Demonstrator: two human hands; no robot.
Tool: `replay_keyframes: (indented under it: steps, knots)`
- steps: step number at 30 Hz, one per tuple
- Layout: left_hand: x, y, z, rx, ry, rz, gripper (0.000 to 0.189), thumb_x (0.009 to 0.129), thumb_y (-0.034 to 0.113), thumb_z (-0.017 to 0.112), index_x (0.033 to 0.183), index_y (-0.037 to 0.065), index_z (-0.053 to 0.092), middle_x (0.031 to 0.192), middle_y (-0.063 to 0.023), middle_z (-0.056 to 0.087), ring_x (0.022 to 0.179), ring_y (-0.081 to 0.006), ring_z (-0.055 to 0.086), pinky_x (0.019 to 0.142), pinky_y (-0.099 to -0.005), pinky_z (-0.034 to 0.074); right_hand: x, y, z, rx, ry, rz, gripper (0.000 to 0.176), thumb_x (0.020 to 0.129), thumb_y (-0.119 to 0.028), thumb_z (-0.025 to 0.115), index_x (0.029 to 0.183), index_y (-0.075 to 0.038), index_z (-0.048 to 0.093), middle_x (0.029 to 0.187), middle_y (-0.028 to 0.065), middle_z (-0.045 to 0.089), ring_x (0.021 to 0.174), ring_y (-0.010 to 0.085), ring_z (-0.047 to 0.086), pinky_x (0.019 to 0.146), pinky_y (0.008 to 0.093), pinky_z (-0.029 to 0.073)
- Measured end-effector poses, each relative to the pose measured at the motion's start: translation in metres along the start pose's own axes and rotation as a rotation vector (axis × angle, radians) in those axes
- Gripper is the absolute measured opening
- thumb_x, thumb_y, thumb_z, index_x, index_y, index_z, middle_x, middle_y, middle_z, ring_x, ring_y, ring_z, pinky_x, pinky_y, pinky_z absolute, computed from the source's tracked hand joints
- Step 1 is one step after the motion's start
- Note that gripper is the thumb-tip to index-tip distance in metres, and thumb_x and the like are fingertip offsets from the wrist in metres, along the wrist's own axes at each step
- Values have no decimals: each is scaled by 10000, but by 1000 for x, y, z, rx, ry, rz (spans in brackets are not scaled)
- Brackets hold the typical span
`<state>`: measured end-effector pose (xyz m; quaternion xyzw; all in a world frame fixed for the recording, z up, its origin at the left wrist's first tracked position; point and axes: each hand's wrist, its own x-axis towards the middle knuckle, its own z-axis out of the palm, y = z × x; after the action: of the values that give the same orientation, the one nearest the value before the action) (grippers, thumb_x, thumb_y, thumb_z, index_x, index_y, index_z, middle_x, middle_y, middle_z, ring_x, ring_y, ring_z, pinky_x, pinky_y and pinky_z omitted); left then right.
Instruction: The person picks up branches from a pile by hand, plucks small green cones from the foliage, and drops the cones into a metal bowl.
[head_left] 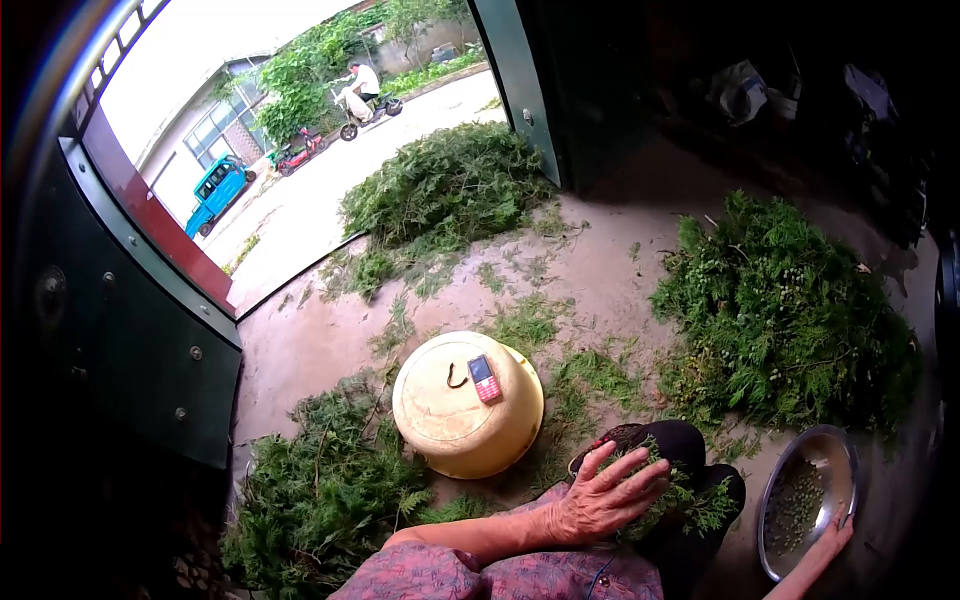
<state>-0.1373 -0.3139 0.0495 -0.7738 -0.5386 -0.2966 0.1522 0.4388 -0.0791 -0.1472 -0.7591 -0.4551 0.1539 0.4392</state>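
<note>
Left hand (610, 497): fingers spread over sprig (705, 508), grip hidden
Sprig: likely light, springy — hold toward base
Right hand (830, 538): at near rim of bowl (840, 466) — closure unclear

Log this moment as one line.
left hand: over green sprigs | right hand: at rim of metal bowl | in bowl: small green pieces | phone: on upturned yellow tub

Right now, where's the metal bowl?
Head view, lower right: the metal bowl is just below the large right-hand pile of green branches, with the person's right hand at its rim.
</note>
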Motion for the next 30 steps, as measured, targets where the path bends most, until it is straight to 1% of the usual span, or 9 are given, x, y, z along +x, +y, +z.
replay_keyframes:
  steps: [2, 5, 8, 12, 16, 18, 20, 22, 30]
  knots:
    - [3, 4, 2, -233, -127, 69, 349, 732, 163, 500, 1069, 92, 557, 1240, -103, 476, 1168, -255, 418, 984, -468, 287, -21, -24, -7, -350, -5, -173, 512, 870, -324, 529, 1157, 97, 480, 1087, 227, 566, 1034, 301, 529, 893, 329, 410]
    - [-3, 11, 26, -164, -231, 149, 349, 670, 197, 511, 973, 29, 559, 1049, -133, 509, 970, -250, 467, 904, -436, 346, -24, -56, 19, 1334, 94, 826, 357, 899, -235, 493, 1125, 40, 520, 1041, 167, 598, 983, 251, 565, 833, 308, 467]
    - [-8, 14, 33, -137, -398, 0, 324, 662, 190, 511, 930, 14, 558, 984, -135, 484, 862, -232, 458, 839, -405, 361, -89, -119, 41, 1166, -549, 342, 201, 874, -167, 540, 1032, -42, 539, 912, 81, 616, 839, 167, 586, 747, 268, 494]
    - [-9, 16, 37, -129, -420, -51, 129, 700, 172, 496, 750, 79, 570, 867, -86, 446, 805, -204, 444, 708, -325, 358, -193, -248, 66, 989, -607, 308, 163, 888, -158, 512, 1010, -52, 535, 829, 26, 583, 703, 96, 558, 597, 213, 460]
    - [-9, 13, 41, -115, -383, -31, 117, 693, 178, 504, 687, 84, 574, 879, -83, 450, 802, -198, 445, 651, -299, 347, -248, -283, 80, 679, -829, 171, 145, 881, -123, 499, 972, -23, 549, 796, 3, 541, 613, 68, 522, 488, 178, 408]
    - [-8, 11, 36, -152, -344, 9, 135, 693, 184, 507, 678, 73, 582, 873, -78, 449, 807, -195, 441, 657, -302, 345, -268, -305, 74, 400, -939, 21, 96, 818, -59, 523, 890, -12, 567, 842, 58, 550, 690, 153, 551, 599, 281, 472]
    - [-9, 9, 32, -176, -380, 62, 142, 696, 185, 505, 686, 69, 587, 870, -76, 449, 811, -194, 438, 660, -305, 345, -282, -349, 57, 106, -1049, -500, 145, 797, -76, 567, 929, -37, 611, 923, 133, 600, 915, 222, 551, 851, 359, 401]
    - [-9, 8, 32, -195, -362, 61, 155, 698, 186, 502, 710, 54, 581, 864, -76, 446, 807, -193, 432, 667, -304, 339, -287, -351, 61, 92, -979, -914, 136, 777, -100, 585, 879, -13, 605, 891, 137, 590, 847, 296, 541, 789, 381, 417]
    - [-5, 5, 33, -228, -275, 79, 159, 709, 199, 509, 744, 56, 569, 856, -88, 436, 792, -196, 429, 657, -309, 322, -278, -343, 64, -224, -1233, -1006, 266, 736, -135, 606, 979, -31, 583, 971, 159, 563, 909, 341, 507, 780, 414, 408]
